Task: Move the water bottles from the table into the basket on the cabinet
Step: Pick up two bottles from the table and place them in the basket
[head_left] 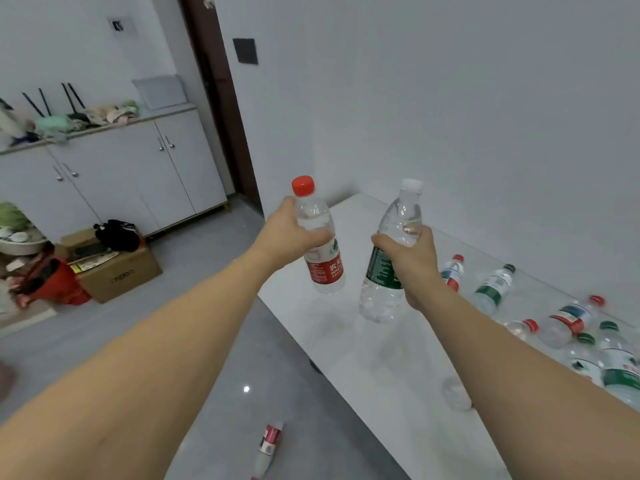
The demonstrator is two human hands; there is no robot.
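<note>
Gripping one bottle in each hand, the person is holding both above the white table. The left hand is wrapping around a clear plastic bottle with a red cap and red label; the right hand is curling around a taller clear bottle with a white cap and dark green label. Neither is sitting in a basket yet, and I cannot tell where the basket is on the white cabinet at ten o'clock. Much is remaining: roughly eight more bottles are lying on the table at four o'clock, though overlap is blurring the count, and one bottle on the floor is lying at six o'clock
</note>
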